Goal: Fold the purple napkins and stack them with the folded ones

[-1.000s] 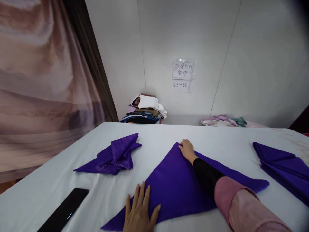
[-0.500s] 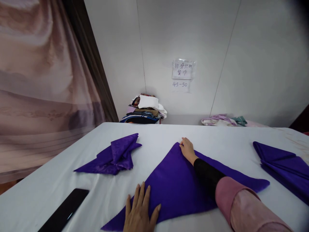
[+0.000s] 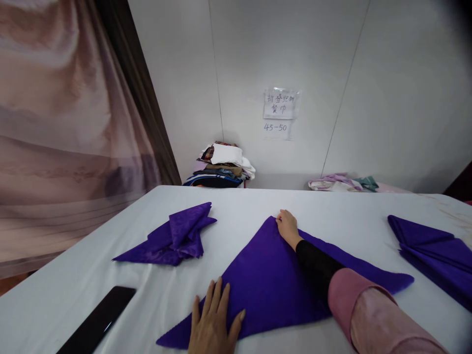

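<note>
1. The purple cloth [image 3: 273, 280] lies right of the black phone [image 3: 98, 319]; it looks light, soft, easily creased.
2. My left hand [image 3: 212, 329], nearer the phone, rests on the cloth, fingers wide.
3. My right hand [image 3: 288, 230], farther off, pinches its far corner, a sensible hold.

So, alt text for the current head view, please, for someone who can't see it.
Left hand lies flat on a spread purple cloth while the right hand touches its far corner; folded purple cloths and a black phone-like slab lie around it.
</note>
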Demonstrator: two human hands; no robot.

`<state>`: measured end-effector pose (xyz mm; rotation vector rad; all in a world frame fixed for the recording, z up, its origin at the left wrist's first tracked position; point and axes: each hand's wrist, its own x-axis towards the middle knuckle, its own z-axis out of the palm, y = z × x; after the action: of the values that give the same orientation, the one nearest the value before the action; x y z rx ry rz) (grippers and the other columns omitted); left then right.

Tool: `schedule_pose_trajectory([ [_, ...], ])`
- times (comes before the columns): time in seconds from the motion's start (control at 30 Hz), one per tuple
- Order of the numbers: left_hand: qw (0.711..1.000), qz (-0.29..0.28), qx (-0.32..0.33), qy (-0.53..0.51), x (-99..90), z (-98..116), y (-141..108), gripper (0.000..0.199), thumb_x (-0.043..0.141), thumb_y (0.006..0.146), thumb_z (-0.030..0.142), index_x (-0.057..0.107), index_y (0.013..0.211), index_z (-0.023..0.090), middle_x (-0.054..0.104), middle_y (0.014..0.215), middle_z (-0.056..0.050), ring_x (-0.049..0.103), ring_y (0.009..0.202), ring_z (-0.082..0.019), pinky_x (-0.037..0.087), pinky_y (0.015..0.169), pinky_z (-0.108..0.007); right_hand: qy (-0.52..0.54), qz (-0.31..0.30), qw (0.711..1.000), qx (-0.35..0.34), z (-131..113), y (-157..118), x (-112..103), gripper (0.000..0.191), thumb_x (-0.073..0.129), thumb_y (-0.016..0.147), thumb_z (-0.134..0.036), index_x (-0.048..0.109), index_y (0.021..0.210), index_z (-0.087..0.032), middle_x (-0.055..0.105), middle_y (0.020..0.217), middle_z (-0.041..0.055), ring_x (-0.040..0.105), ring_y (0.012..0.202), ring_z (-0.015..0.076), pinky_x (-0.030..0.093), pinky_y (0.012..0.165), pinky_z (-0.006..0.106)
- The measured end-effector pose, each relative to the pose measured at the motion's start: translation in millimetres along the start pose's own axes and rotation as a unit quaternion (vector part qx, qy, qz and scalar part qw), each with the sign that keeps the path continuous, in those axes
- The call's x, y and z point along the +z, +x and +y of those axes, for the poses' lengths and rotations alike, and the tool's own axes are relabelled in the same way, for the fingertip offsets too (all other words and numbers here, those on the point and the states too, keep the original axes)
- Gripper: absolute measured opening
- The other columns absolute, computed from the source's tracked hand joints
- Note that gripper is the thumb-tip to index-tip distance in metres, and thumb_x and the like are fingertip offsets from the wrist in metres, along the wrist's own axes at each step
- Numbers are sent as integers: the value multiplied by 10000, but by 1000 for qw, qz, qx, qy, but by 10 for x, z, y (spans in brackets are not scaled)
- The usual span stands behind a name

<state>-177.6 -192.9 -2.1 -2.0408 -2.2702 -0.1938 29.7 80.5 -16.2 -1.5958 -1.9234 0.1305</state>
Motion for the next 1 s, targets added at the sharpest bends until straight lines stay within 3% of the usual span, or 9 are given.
schedule_pose_trajectory([
  [0.13,1000,-17,-5,-3,-16,8,0,567,362,836,483,425,1314,186,312,1426,-60,252,1328,-247,120,1086,-500,-2,-5,1000,-15,-16,-1,-23,101,455,792,-135,529,776,-201,559,1123,71,429,1135,195,301,934,329],
  [0.33,1000,-17,-7,-1,-13,3,4,563,380,830,478,424,1314,194,310,1428,-50,242,1331,-255,122,1084,-508,-18,-19,1000,10,-23,-6,-31,157,462,775,-131,545,893,-191,595,974,76,521,975,210,357,852,338],
  [0.5,1000,-8,2,-4,12,-14,1,565,379,835,481,432,1310,180,321,1423,-68,247,1328,-264,128,1083,-511,-32,-43,999,-6,-65,-32,-73,281,423,797,-121,555,1042,-163,556,1167,118,451,1138,230,302,952,373],
  [0.63,1000,-9,1,-10,30,-21,2,572,373,836,490,427,1313,179,323,1424,-74,253,1326,-266,133,1082,-513,-35,-80,994,-72,-210,-180,-119,361,424,844,-221,516,1190,-170,402,1383,90,251,1313,229,161,1054,402],
  [0.73,1000,-12,0,-14,35,-21,3,567,381,833,485,423,1316,189,316,1429,-69,242,1330,-261,129,1082,-509,-27,-156,974,-164,-310,-325,-137,480,411,866,-406,431,1301,-204,330,1434,61,187,1344,206,105,1078,389],
  [0.8,1000,-16,0,-11,32,-20,5,569,385,830,479,418,1319,190,311,1431,-65,240,1332,-256,125,1083,-505,-30,-216,957,-191,-323,-372,-141,571,352,870,-512,369,1352,-206,296,1449,72,171,1350,218,90,1080,409],
  [0.87,1000,-18,0,-7,23,-18,5,573,385,829,477,407,1325,192,302,1433,-61,241,1332,-253,123,1083,-503,-40,-248,953,-169,-283,-353,-146,620,309,863,-573,342,1370,-218,275,1457,72,165,1351,225,85,1079,423],
  [1.0,1000,-19,-2,-4,-8,-3,2,577,370,834,479,387,1336,197,287,1438,-50,238,1333,-249,115,1084,-502,-61,-247,961,-112,-104,-191,-202,610,313,868,-558,331,1375,-219,249,1465,75,160,1352,235,83,1076,454],
])
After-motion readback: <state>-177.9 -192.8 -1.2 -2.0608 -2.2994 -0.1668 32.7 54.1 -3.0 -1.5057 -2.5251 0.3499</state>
